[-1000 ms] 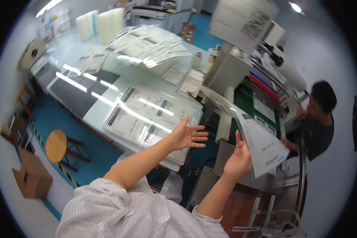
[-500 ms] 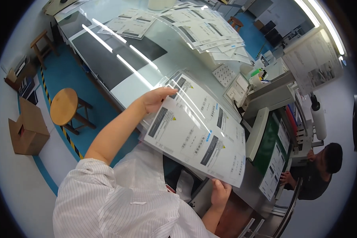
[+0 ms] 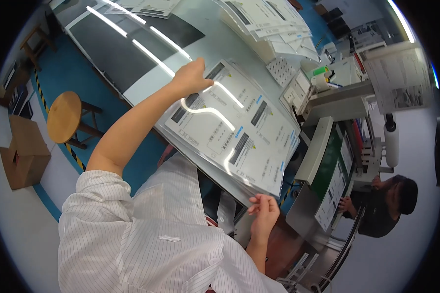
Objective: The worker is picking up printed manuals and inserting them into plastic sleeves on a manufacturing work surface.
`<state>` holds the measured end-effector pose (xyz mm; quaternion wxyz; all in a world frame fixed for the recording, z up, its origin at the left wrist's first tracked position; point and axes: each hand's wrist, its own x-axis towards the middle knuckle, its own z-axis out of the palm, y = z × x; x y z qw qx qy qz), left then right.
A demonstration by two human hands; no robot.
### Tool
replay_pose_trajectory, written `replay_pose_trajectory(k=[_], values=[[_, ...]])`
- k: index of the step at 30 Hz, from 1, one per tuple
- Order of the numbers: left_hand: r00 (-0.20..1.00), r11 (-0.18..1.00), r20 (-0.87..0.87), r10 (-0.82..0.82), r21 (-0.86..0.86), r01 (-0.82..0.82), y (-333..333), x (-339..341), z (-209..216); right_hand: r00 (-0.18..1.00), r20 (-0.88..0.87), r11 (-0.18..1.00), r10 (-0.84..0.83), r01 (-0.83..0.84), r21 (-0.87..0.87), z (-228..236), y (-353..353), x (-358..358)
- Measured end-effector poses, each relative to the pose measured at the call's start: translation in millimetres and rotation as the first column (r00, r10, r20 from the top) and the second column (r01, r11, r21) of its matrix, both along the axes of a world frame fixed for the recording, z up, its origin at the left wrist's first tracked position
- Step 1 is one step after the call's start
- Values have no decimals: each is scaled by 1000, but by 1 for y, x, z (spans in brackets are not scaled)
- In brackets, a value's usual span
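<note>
A glossy plastic-covered printed sheet (image 3: 220, 129) lies on a stack of similar sheets at the table's near edge. Dark label blocks with small yellow triangles and blue marks cover it. Along its upper left edge is my left hand (image 3: 191, 79), thumb and forefinger apart; its other fingers are partly hidden. My right hand (image 3: 264, 215) hovers just off the sheet's near right corner, fingers loosely bent and apart, with nothing in them.
More printed sheets (image 3: 278, 22) are piled at the far side. A socket box (image 3: 298, 93) and a machine with a green bed (image 3: 322, 168) stand to the right, where another person (image 3: 391, 205) handles a sheet. A wooden stool (image 3: 65, 117) and cardboard box (image 3: 27, 154) are left.
The sheet both hands held tilted has come down flat on the stack. My right hand has let go of its corner, and my left hand has loosened at the far edge. The view has shifted.
</note>
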<state>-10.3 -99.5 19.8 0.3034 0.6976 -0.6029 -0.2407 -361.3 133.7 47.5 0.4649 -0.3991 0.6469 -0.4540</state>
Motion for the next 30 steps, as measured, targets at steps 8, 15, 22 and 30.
replay_pose_trajectory(k=[8,15,22,30], values=[[991,988,-21,-134,-75,132,-8,2,-4,984,-147,991,-105,92,-94,3,-33,-25],[978,964,0,-209,-166,207,-10,3,-10,854,-502,980,-139,45,-194,-51,-60,-37],[999,995,-39,-15,-99,11,-15,4,-22,990,-103,992,-97,88,-92,-60,-72,-43],[896,991,-444,23,127,37,-22,-28,6,996,60,996,-72,75,-48,-53,-57,-28]])
